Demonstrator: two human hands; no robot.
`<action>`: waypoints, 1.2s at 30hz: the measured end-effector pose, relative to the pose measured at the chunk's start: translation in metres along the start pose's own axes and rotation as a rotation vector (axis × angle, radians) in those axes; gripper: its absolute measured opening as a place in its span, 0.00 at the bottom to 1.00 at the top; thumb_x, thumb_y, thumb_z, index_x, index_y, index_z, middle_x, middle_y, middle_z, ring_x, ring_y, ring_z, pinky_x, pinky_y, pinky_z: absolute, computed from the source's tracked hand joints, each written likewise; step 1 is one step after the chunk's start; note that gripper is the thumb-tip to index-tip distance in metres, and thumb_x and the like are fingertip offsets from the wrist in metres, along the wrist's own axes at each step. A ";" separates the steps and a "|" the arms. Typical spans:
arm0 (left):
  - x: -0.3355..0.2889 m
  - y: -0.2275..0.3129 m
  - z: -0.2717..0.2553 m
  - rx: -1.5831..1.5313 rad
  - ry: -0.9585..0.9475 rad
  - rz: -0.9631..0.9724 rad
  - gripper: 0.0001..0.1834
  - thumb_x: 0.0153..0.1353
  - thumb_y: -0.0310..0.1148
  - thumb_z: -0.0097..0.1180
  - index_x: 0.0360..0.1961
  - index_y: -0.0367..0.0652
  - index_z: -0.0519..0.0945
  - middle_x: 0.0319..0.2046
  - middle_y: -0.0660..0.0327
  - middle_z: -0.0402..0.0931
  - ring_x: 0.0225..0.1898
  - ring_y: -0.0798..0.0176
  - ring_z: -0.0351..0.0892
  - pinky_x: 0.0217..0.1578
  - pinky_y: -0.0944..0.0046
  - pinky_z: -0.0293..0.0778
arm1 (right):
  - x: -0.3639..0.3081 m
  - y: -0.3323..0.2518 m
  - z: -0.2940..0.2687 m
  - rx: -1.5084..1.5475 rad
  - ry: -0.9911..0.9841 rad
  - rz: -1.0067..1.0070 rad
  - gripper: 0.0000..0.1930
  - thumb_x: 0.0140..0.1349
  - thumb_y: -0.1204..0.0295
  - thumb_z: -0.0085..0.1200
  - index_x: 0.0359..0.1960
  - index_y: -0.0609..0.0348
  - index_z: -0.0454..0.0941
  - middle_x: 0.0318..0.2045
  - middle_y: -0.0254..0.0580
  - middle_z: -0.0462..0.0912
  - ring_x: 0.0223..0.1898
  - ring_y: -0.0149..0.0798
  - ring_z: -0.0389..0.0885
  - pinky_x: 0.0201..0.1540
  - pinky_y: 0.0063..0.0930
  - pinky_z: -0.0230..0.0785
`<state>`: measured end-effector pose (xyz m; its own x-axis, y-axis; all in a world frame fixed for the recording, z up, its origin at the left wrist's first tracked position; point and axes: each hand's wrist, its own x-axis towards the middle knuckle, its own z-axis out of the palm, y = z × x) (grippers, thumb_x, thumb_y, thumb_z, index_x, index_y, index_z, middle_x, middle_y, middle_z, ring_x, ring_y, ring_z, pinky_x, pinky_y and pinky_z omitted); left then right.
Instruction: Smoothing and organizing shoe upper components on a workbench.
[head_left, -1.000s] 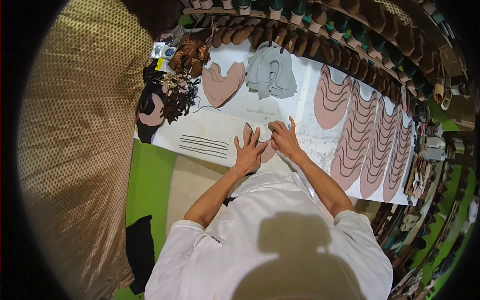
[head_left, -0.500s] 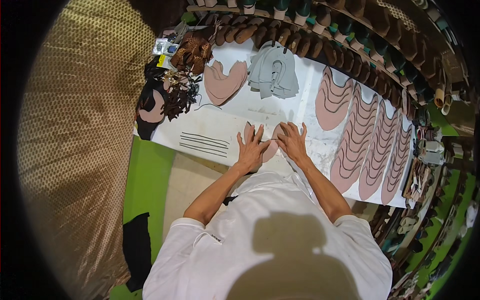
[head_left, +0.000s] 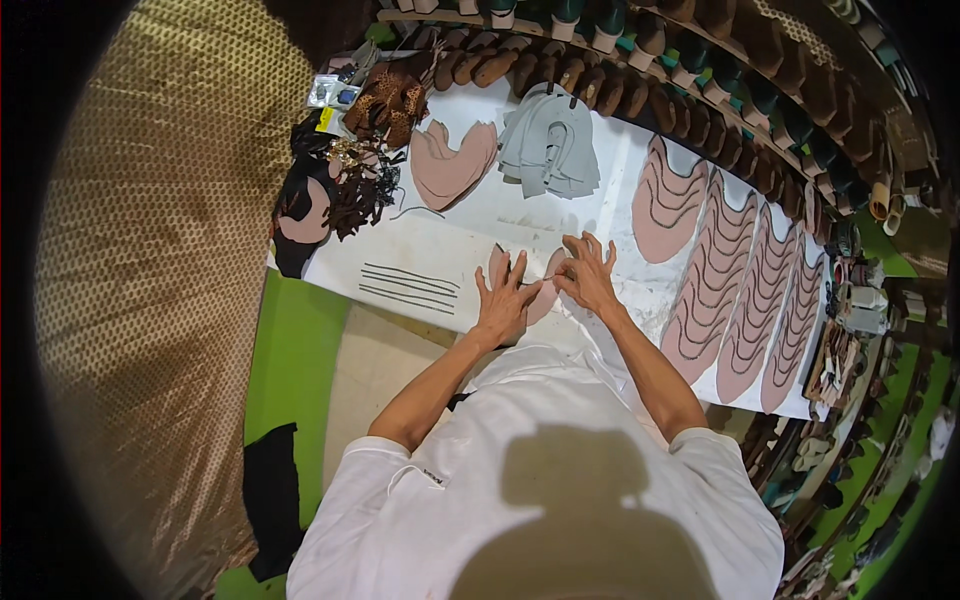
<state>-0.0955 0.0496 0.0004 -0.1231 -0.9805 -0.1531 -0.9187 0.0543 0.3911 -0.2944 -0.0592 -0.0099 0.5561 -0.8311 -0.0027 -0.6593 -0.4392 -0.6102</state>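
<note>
A pink U-shaped shoe-upper piece point(head_left: 541, 304) lies on the white table in front of me, partly covered by both hands. My left hand point(head_left: 503, 303) rests on its left side, fingers spread and stretched out. Over the right side, my right hand point(head_left: 592, 280) has thumb and forefinger pinched together, its other fingers raised. Something thin and pale seems to run from that pinch toward my left fingertips; it is too small to name. Several dark narrow strips point(head_left: 408, 287) lie side by side to the left of my left hand.
Stacked pink pieces point(head_left: 452, 178) and grey cut pieces point(head_left: 548, 150) lie farther back. Overlapping pink pieces with dark curved edges point(head_left: 712, 270) fill the table's right side. Dark and leopard-print scraps point(head_left: 385, 105) heap at the back left. Racks of shoe forms point(head_left: 630, 95) border the far edge.
My right thumb and forefinger have come together in a pinch, and the right hand has turned slightly with its other fingers lifted. My left hand has barely moved.
</note>
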 end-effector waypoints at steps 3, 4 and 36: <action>0.000 0.000 0.000 -0.002 -0.001 0.000 0.26 0.64 0.29 0.60 0.62 0.65 0.82 0.82 0.53 0.45 0.82 0.40 0.39 0.68 0.14 0.37 | 0.006 0.000 0.001 -0.044 0.005 -0.048 0.06 0.54 0.65 0.67 0.27 0.51 0.87 0.68 0.38 0.73 0.77 0.54 0.56 0.75 0.76 0.28; 0.001 0.000 -0.002 -0.004 -0.002 0.001 0.26 0.64 0.29 0.60 0.62 0.65 0.82 0.82 0.53 0.45 0.82 0.40 0.39 0.68 0.14 0.37 | 0.007 0.001 0.002 -0.067 0.021 -0.075 0.05 0.55 0.65 0.67 0.28 0.51 0.87 0.68 0.38 0.73 0.77 0.54 0.56 0.75 0.77 0.28; 0.005 0.001 0.004 -0.013 -0.001 0.022 0.25 0.65 0.30 0.59 0.64 0.62 0.82 0.83 0.55 0.41 0.82 0.38 0.39 0.67 0.13 0.36 | 0.028 -0.004 0.007 -0.235 -0.022 -0.218 0.03 0.57 0.69 0.66 0.31 0.51 0.88 0.62 0.38 0.77 0.74 0.50 0.62 0.77 0.75 0.31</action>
<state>-0.0982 0.0452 -0.0033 -0.1432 -0.9790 -0.1453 -0.9108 0.0729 0.4064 -0.2726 -0.0779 -0.0129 0.7065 -0.7020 0.0896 -0.6204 -0.6753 -0.3989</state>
